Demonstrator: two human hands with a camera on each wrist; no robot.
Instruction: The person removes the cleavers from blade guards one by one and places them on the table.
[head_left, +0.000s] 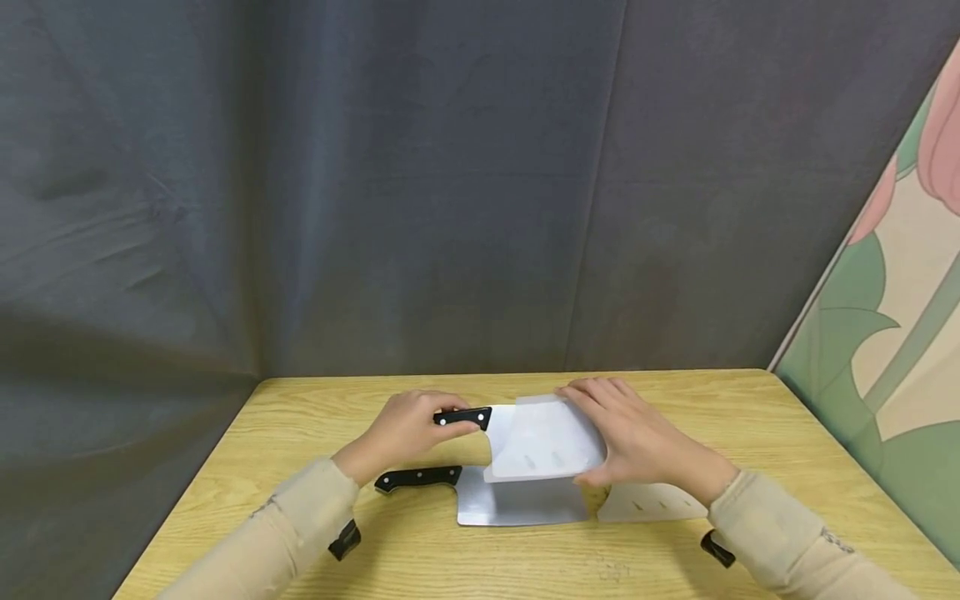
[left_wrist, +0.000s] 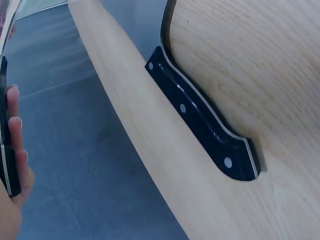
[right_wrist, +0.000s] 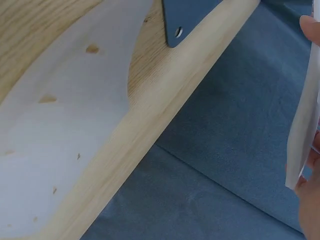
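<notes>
Up above the worktop [head_left: 315, 417], the left hand [head_left: 408, 429] curls round the black handle of a cleaver [head_left: 465, 417], whose long axis runs left to right with the blade pointing right, toward the other hand. Over that blade sits a translucent white sheath [head_left: 543, 442], and the right hand [head_left: 637, 442] clasps it from the far and right sides, fingers bent over its top edge and thumb under the near edge. So the sheath lies directly right of the left hand, in line with the handle, and any sliding between the two would run along that left-right axis. How far the blade sits inside the sheath cannot be told, since the plastic hides its tip.

Counted: two cleavers and two sheaths. The second cleaver [head_left: 517, 500] lies flat on the worktop just nearer than the held one, its black handle pointing left and its bare blade pointing right. The second sheath [head_left: 652, 504] lies flat just right of that blade, partly under the right wrist. A grey curtain [head_left: 375, 183] hangs behind the worktop.
</notes>
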